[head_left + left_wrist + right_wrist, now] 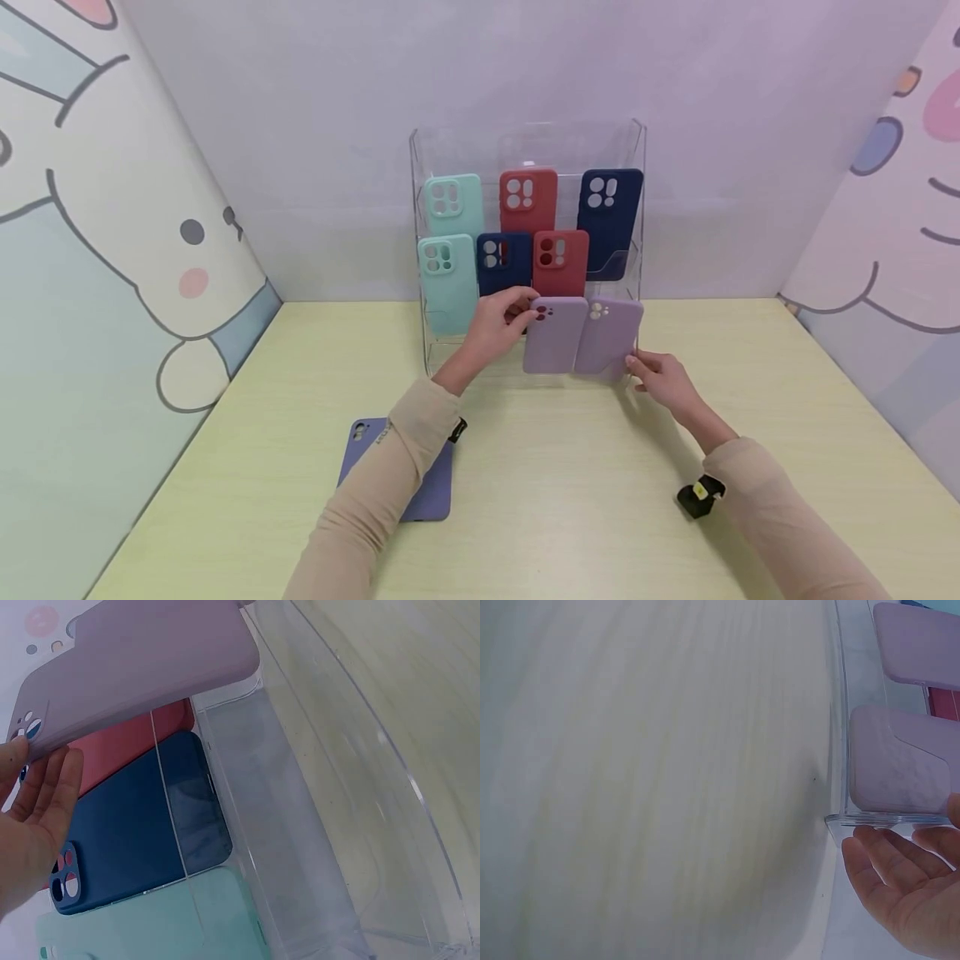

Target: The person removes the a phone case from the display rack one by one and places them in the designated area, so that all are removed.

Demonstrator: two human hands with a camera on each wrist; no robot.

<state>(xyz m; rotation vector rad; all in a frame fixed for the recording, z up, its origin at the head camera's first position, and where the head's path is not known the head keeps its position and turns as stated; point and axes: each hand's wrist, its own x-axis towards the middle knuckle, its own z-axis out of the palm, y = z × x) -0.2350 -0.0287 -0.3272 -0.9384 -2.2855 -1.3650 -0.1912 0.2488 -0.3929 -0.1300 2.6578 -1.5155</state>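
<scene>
My left hand point(498, 321) pinches a lilac phone case point(557, 337) by its camera-cutout corner. The left wrist view shows this case point(142, 667) tilted over the front of the clear display rack point(640, 250), in front of red and navy cases. Beside it, a second lilac phone case point(609, 335) leans in the rack's lowest tier at the right end. My right hand point(663, 383) grips the rack's lower right side panel. In the right wrist view, its fingers point(889, 862) lie outside that panel, with the thumb tip over the edge near the second case point(900, 761).
Upper tiers hold mint cases point(448, 279), red cases point(528, 200) and navy cases point(611, 217). A purple-blue case point(431, 492) lies flat on the pale table point(570, 500), partly under my left forearm. Walls with cartoon figures stand on both sides.
</scene>
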